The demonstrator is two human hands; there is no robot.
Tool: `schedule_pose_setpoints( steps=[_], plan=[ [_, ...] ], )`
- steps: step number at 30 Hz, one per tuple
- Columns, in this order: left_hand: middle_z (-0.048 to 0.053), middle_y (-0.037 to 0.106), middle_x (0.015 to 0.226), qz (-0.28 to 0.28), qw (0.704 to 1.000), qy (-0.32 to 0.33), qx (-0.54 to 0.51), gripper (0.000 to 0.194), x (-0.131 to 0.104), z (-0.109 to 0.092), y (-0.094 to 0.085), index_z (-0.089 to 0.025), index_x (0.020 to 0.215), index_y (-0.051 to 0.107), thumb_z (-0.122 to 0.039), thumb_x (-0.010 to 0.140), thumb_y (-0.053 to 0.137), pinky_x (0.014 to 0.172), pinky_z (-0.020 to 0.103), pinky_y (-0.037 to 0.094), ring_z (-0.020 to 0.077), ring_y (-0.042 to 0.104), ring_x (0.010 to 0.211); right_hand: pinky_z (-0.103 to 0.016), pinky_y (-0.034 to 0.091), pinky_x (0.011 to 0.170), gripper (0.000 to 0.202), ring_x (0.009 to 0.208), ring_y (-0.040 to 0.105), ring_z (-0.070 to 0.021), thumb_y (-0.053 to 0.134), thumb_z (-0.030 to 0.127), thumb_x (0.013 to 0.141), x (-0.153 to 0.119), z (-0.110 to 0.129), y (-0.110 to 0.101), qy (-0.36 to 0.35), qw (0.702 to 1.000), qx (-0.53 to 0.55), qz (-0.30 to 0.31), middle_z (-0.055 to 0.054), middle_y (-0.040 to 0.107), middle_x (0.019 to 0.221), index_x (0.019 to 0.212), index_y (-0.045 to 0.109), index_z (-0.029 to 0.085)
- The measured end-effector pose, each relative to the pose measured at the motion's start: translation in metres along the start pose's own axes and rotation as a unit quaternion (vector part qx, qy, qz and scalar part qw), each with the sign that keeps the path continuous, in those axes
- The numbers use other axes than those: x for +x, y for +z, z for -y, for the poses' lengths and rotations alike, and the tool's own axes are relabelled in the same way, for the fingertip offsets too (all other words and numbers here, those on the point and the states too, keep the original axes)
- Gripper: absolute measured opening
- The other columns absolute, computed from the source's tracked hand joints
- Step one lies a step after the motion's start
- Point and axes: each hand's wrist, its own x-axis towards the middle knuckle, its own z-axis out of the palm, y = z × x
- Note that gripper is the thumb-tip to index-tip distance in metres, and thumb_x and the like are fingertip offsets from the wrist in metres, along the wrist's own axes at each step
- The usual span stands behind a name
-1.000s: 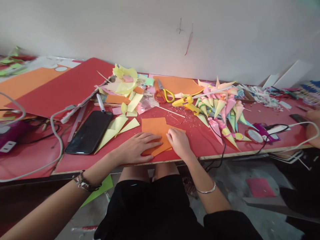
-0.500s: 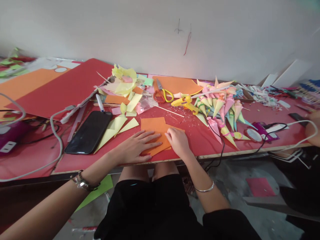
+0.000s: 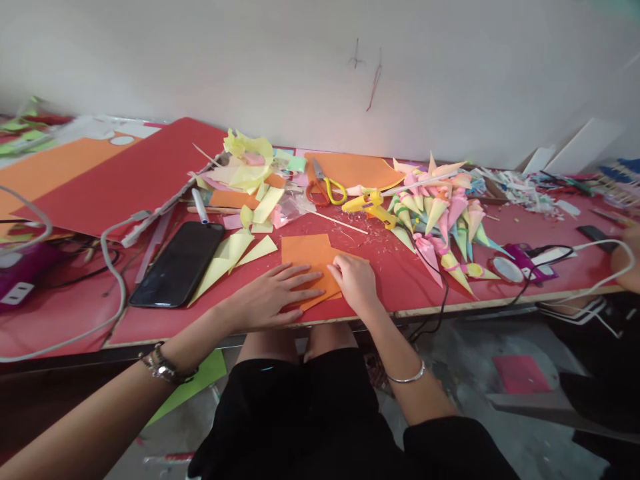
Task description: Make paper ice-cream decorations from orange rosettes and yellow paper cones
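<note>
A few orange paper pieces (image 3: 304, 251) lie overlapping at the table's front edge. My left hand (image 3: 273, 297) rests flat on their left part, fingers spread, holding them against the red tabletop. On their right side sits my right hand (image 3: 354, 283), its fingers curled in and the thumb against the paper; the fingertips are partly hidden. Orange paper shows beyond its knuckles too. To the left of my left hand are folded yellow paper pieces (image 3: 230, 255) and a black phone (image 3: 177, 265). Behind the orange paper is a thin white stick (image 3: 340, 222).
Scissors (image 3: 327, 190) and a yellow glue gun (image 3: 373, 208) lie behind my hands. Many pastel paper cones (image 3: 445, 207) are piled to the right. Paper scraps (image 3: 250, 170), large red card (image 3: 135, 177) and a white cable (image 3: 117, 287) are at left. Another person's arm (image 3: 631, 257) is far right.
Almost nothing differs. My right hand has shifted very slightly to the left on the orange paper; my left hand stays flat in place.
</note>
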Motion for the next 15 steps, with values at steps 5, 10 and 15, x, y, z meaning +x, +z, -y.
schedule_pose_setpoints(
  steps=[5,10,15],
  plan=[
    [-0.002,0.025,0.143,0.014,1.0,-0.002,0.014,0.047,0.0,-0.0004,-0.0004,-0.036,0.132,0.03,-0.039,0.086,0.037,0.107,0.041,0.014,0.023,0.02,0.131,-0.025,0.027,0.058,0.02,0.061,0.054,-0.0129,0.048,0.031,0.085,0.0016,0.0008,-0.0015,0.015,1.0,-0.003,0.01,-0.001,0.061,0.067,0.069,0.054,0.018],
    [-0.002,0.025,0.144,0.017,1.0,0.001,0.015,0.047,0.0003,-0.0009,-0.0002,-0.035,0.133,0.029,-0.039,0.086,0.036,0.107,0.041,0.014,0.0229,0.019,0.131,-0.025,0.027,0.059,0.022,0.061,0.056,-0.0132,0.047,0.031,0.085,0.0024,0.0026,-0.0033,0.019,1.0,-0.008,0.02,-0.002,0.063,0.067,0.07,0.054,0.018],
    [-0.001,0.026,0.143,0.02,1.0,-0.008,-0.003,0.051,0.0017,0.0024,0.0019,-0.033,0.135,0.025,-0.041,0.085,0.036,0.106,0.041,0.014,0.023,0.019,0.131,-0.026,0.026,0.059,0.021,0.063,0.057,-0.0135,0.046,0.03,0.086,0.0024,0.0037,-0.0035,0.026,0.999,-0.021,0.025,-0.002,0.064,0.068,0.071,0.055,0.018]
  ],
)
